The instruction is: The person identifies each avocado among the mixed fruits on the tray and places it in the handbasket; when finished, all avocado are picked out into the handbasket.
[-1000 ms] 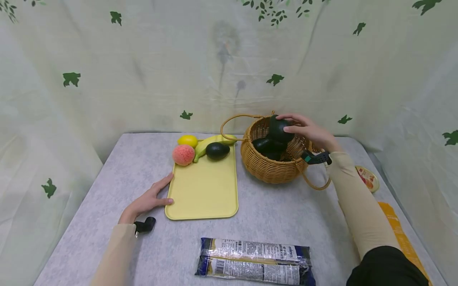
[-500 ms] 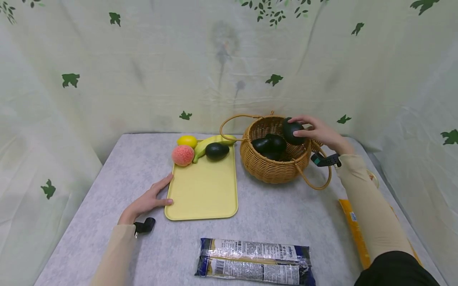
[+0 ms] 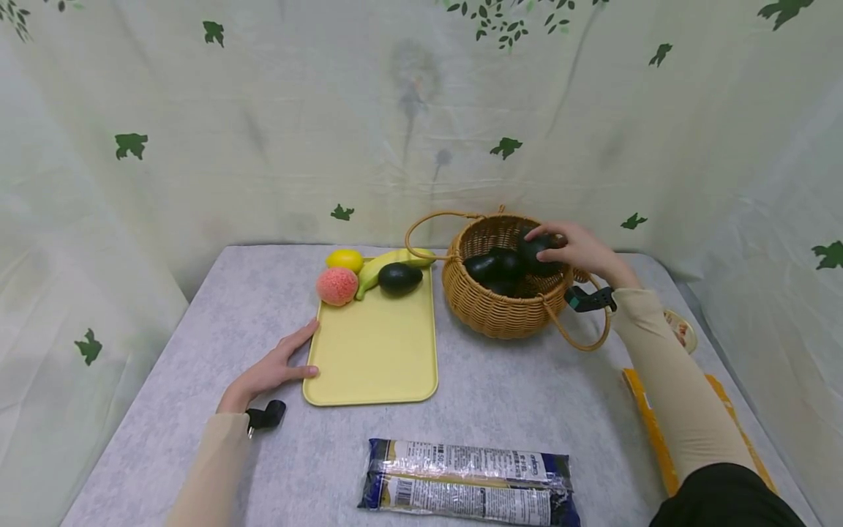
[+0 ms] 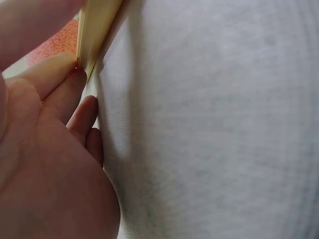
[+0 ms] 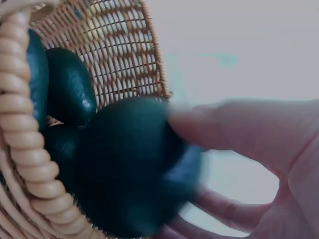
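Note:
In the head view my right hand (image 3: 579, 252) grips a large dark green avocado (image 5: 129, 164) by its side, inside the right part of a wicker basket (image 3: 503, 318). Beside it in the basket lie several more dark avocados (image 5: 70, 87), one partly hidden behind the held one. My left hand (image 3: 271, 372) touches the left edge of a yellow tray (image 3: 372, 359) with thumb and fingers spread. At the tray's far end are a lemon (image 3: 345, 259), a pink textured round fruit (image 3: 337, 286), a banana (image 3: 370, 274) and one dark avocado (image 3: 399, 279).
Blue-ended plastic packs (image 3: 467, 479) with printed labels lie near the front edge. An orange pack (image 3: 648, 417) sits partly under the right forearm, with a round printed container (image 3: 681, 329) behind it. The basket's handles (image 3: 596, 340) stick out on both sides.
My right hand moved the gripped avocado rightward from above the other avocados, then lowered it into the basket's right side. The left hand and tray stayed put.

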Tool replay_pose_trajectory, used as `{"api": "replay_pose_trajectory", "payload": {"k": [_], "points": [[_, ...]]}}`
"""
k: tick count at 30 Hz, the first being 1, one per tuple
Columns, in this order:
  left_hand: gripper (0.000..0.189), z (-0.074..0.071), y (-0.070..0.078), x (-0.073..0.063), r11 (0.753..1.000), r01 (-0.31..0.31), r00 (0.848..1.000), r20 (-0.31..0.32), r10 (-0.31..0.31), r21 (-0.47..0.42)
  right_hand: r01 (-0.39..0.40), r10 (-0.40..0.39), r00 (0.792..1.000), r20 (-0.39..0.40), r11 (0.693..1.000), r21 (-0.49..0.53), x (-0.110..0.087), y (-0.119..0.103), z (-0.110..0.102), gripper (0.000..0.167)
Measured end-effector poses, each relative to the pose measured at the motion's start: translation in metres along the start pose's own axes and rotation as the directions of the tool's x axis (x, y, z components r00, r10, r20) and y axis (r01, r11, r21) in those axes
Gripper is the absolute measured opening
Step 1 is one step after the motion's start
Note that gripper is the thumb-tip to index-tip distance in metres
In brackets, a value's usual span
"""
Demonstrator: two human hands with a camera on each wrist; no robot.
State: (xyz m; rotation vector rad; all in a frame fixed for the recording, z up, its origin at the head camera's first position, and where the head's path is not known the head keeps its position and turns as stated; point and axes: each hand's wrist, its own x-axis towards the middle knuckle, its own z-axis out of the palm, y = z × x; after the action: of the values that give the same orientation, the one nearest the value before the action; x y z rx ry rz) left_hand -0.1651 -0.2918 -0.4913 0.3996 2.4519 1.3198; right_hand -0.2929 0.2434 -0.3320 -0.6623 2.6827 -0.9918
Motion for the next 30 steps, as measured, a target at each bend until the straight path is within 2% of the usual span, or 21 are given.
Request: {"api": "replay_pose_trajectory", "payload": {"k": [6,10,15,19,24,27,30], "points": [[0.092,-0.001,0.000,0.001,1.000,-0.004,1.000,-0.004,0.004,0.009,0.000,0.000,1.000,-0.023,1.000,0.020,0.001,-0.005,0.003,0.036],[0.092,-0.001,-0.001,0.001,1.000,-0.010,1.000,-0.002,0.010,0.009,0.027,-0.024,0.999,-0.036,0.996,0.083,0.004,-0.006,0.009,0.034],[0.091,-0.001,-0.004,0.003,1.000,-0.014,1.000,0.002,0.014,0.005,0.052,-0.051,0.999,-0.010,0.977,0.206,0.009,-0.018,0.019,0.038],[0.091,-0.001,-0.005,0.003,1.000,-0.011,1.000,0.004,0.011,0.006,0.090,-0.108,0.994,0.033,0.937,0.339,0.019,-0.032,0.031,0.041],[0.091,-0.001,-0.004,0.002,1.000,-0.008,1.000,0.002,0.008,-0.002,0.166,-0.237,0.967,0.099,0.871,0.463,0.034,-0.052,0.054,0.042],[0.091,-0.001,-0.004,0.002,1.000,-0.007,1.000,0.002,0.007,-0.003,0.190,-0.283,0.951,0.123,0.852,0.489,0.043,-0.067,0.068,0.041],[0.091,-0.001,-0.004,0.002,1.000,-0.006,1.000,0.003,0.006,-0.001,0.210,-0.312,0.940,0.140,0.849,0.485,0.051,-0.080,0.083,0.041]]}}
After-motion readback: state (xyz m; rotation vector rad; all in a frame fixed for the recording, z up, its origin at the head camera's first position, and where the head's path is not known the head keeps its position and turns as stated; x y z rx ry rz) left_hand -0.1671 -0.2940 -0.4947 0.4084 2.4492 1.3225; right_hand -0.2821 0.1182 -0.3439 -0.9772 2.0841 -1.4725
